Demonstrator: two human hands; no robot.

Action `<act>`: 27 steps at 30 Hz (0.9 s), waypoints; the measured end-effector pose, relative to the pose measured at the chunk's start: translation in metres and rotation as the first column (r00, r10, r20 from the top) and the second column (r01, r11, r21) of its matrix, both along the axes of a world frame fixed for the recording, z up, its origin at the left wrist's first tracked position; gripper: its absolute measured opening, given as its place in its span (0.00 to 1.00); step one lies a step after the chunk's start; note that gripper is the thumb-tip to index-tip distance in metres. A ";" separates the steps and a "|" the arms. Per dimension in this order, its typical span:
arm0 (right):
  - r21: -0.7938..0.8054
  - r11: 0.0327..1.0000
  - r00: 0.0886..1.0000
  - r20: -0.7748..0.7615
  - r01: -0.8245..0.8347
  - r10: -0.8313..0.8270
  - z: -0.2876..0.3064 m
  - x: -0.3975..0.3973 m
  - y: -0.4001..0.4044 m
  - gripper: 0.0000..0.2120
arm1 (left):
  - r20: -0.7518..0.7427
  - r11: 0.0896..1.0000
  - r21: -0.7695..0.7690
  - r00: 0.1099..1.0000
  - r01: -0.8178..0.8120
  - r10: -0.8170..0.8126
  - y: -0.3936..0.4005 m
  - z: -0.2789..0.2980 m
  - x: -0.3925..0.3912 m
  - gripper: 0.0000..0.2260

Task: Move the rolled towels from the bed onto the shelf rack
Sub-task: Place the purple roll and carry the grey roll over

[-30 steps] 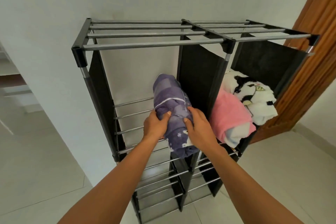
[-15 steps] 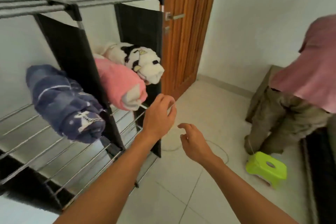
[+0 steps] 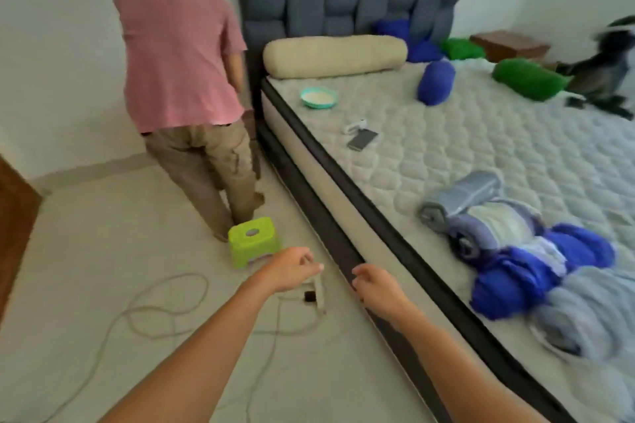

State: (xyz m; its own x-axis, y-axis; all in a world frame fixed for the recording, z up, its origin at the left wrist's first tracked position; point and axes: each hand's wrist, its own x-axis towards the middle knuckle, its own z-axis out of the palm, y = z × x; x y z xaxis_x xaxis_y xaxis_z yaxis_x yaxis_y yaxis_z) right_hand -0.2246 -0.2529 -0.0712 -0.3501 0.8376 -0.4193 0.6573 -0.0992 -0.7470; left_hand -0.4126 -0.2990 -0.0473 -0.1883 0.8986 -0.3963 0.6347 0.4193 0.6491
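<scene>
Several rolled towels lie in a cluster near the bed's (image 3: 429,148) front right edge: a grey roll (image 3: 460,197), a lilac-and-white roll (image 3: 494,227), a bright blue roll (image 3: 536,268) and a pale blue roll (image 3: 591,312). Further back rest a blue roll (image 3: 435,82) and a green roll (image 3: 525,78), with more by the headboard. My left hand (image 3: 292,268) and my right hand (image 3: 379,288) hover empty over the floor beside the bed, fingers loosely curled, left of the cluster. The shelf rack is out of view.
A person in a pink shirt (image 3: 178,55) stands bent over by the headboard. A lime green stool (image 3: 252,245) and a power strip (image 3: 314,292) with trailing cable lie on the floor ahead. A bolster (image 3: 333,55), bowl (image 3: 319,97) and phone (image 3: 361,139) are on the mattress.
My hands released the purple towel onto the rack shelf. The view then swung right, away from the rack, past the door to the bed; both hands are now empty.
</scene>
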 end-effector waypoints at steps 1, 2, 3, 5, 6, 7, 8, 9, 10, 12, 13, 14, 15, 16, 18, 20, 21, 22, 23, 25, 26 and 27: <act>-0.030 0.994 0.994 -0.030 0.103 -0.104 -0.003 0.031 0.011 0.10 | 0.042 0.999 -0.007 0.998 0.048 -0.048 0.022 -0.002 0.027 0.10; -0.061 0.979 0.979 -0.051 0.196 -0.199 -0.007 0.059 0.022 0.10 | 0.085 0.996 -0.011 0.993 0.088 -0.087 0.042 -0.003 0.052 0.09; -0.096 0.956 0.956 -0.074 0.276 -0.284 -0.009 0.085 0.030 0.09 | 0.136 0.993 -0.016 0.984 0.119 -0.116 0.060 -0.003 0.076 0.07; -0.175 0.879 0.876 -0.127 0.443 -0.466 -0.017 0.131 0.044 0.08 | 0.231 0.982 -0.054 0.959 0.183 -0.166 0.094 -0.005 0.119 0.06; -0.218 0.831 0.823 -0.151 0.512 -0.547 -0.022 0.150 0.049 0.07 | 0.263 0.973 -0.089 0.947 0.212 -0.183 0.109 -0.007 0.137 0.07; -0.253 0.786 0.776 -0.166 0.563 -0.609 -0.025 0.162 0.054 0.08 | 0.296 0.967 -0.121 0.938 0.226 -0.182 0.120 -0.009 0.150 0.07; -0.282 0.741 0.729 -0.168 0.609 -0.664 -0.029 0.174 0.060 0.07 | 0.329 0.960 -0.147 0.927 0.239 -0.181 0.133 -0.011 0.164 0.07; -0.306 0.698 0.683 -0.174 0.647 -0.710 -0.032 0.185 0.066 0.07 | 0.360 0.955 -0.165 0.916 0.248 -0.176 0.147 -0.015 0.177 0.07; -0.322 0.657 0.637 -0.182 0.681 -0.749 -0.036 0.194 0.072 0.06 | 0.387 0.949 -0.182 0.906 0.257 -0.171 0.162 -0.021 0.189 0.07; -0.343 0.573 0.549 -0.174 0.744 -0.817 -0.042 0.213 0.084 0.06 | 0.437 0.934 -0.222 0.885 0.278 -0.159 0.191 -0.033 0.213 0.07; -0.347 0.527 0.504 -0.161 0.776 -0.849 -0.043 0.222 0.088 0.06 | 0.457 0.923 -0.248 0.876 0.294 -0.156 0.203 -0.038 0.224 0.07; -0.350 0.477 0.453 -0.155 0.806 -0.878 -0.044 0.232 0.091 0.07 | 0.471 0.908 -0.276 0.868 0.315 -0.158 0.214 -0.042 0.236 0.07; -0.348 0.435 0.408 -0.152 0.831 -0.900 -0.043 0.242 0.093 0.07 | 0.484 0.889 -0.302 0.859 0.343 -0.167 0.224 -0.046 0.250 0.07; -0.345 0.389 0.357 -0.154 0.854 -0.921 -0.045 0.253 0.094 0.08 | 0.499 0.867 -0.328 0.848 0.376 -0.179 0.234 -0.049 0.264 0.07; -0.336 0.285 0.247 -0.152 0.898 -0.957 -0.045 0.276 0.094 0.07 | 0.525 0.823 -0.381 0.831 0.422 -0.183 0.248 -0.054 0.294 0.07; -0.319 0.180 0.135 -0.157 0.930 -0.978 -0.047 0.299 0.093 0.08 | 0.550 0.772 -0.442 0.818 0.456 -0.169 0.254 -0.057 0.326 0.11; -0.309 0.134 0.087 -0.162 0.942 -0.983 -0.048 0.310 0.092 0.08 | 0.563 0.742 -0.469 0.810 0.479 -0.166 0.255 -0.057 0.342 0.14; -0.303 0.085 0.033 -0.175 0.949 -0.984 -0.050 0.322 0.093 0.08 | 0.574 0.713 -0.495 0.803 0.496 -0.161 0.256 -0.057 0.358 0.16; -0.291 0.042 -0.010 -0.172 0.956 -0.985 -0.048 0.333 0.094 0.08 | 0.580 0.687 -0.519 0.800 0.509 -0.154 0.257 -0.058 0.372 0.19; -0.266 -0.026 -0.071 -0.161 0.964 -0.984 -0.051 0.359 0.102 0.08 | 0.581 0.648 -0.556 0.801 0.520 -0.145 0.261 -0.063 0.400 0.24; -0.247 -0.038 -0.078 -0.152 0.968 -0.985 -0.055 0.373 0.108 0.09 | 0.575 0.638 -0.577 0.808 0.510 -0.126 0.265 -0.066 0.413 0.26; -0.220 -0.031 -0.059 -0.120 0.975 -0.991 -0.058 0.387 0.115 0.11 | 0.568 0.629 -0.603 0.818 0.490 -0.093 0.268 -0.068 0.425 0.28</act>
